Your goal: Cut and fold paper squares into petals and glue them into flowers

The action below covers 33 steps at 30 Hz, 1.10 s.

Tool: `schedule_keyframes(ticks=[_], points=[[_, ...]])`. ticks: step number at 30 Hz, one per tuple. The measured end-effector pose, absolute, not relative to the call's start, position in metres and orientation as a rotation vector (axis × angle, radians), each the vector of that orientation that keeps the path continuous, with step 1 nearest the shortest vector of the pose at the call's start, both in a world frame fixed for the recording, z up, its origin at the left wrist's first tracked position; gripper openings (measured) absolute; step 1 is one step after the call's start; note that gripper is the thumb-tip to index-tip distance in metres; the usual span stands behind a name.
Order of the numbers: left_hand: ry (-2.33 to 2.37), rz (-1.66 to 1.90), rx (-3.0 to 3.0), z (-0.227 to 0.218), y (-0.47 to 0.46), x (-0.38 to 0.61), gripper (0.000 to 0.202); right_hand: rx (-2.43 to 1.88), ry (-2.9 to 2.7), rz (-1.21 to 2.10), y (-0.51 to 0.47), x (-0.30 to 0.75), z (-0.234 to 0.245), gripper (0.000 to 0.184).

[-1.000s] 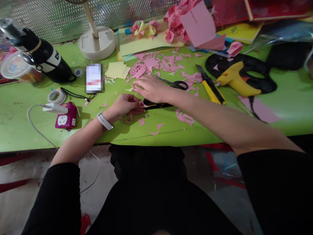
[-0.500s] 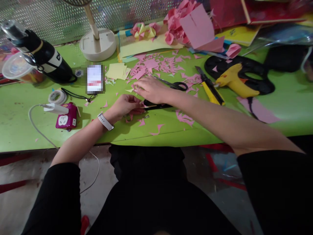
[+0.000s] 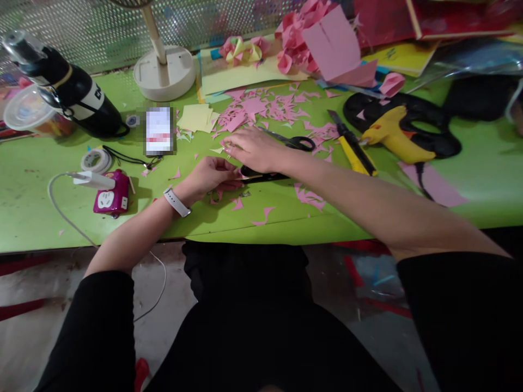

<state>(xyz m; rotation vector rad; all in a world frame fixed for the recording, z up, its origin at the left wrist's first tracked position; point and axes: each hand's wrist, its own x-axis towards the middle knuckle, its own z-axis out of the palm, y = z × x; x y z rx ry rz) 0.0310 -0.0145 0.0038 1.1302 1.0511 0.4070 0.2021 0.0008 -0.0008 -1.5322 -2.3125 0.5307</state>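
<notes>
My left hand (image 3: 210, 177) rests on the green table (image 3: 36, 209) with its fingers curled around a small pink paper piece that I can barely make out. My right hand (image 3: 251, 149) lies just beyond it, fingers stretched forward and flat over pink paper scraps (image 3: 261, 109), fingertips pressing near the scrap pile's edge. Black scissors (image 3: 286, 144) lie under and behind my right hand. A stack of pale yellow paper squares (image 3: 196, 117) sits to the left of the scraps.
A yellow utility knife (image 3: 351, 149) and a yellow glue gun (image 3: 394, 136) lie to the right. A black bottle (image 3: 69, 90), tape roll (image 3: 95, 160), magenta power plug (image 3: 108, 196), fan base (image 3: 164, 71) and folded pink paper flowers (image 3: 298, 43) ring the area.
</notes>
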Motion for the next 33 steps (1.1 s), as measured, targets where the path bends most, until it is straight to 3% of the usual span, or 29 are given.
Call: schedule_keyframes(ticks=[33], points=[[1.076,0.391,1.125,0.0098,-0.0166,0.0314,0.016,-1.537,-2.333,0.536,-0.0022,0.1994,0.0058,0.049]])
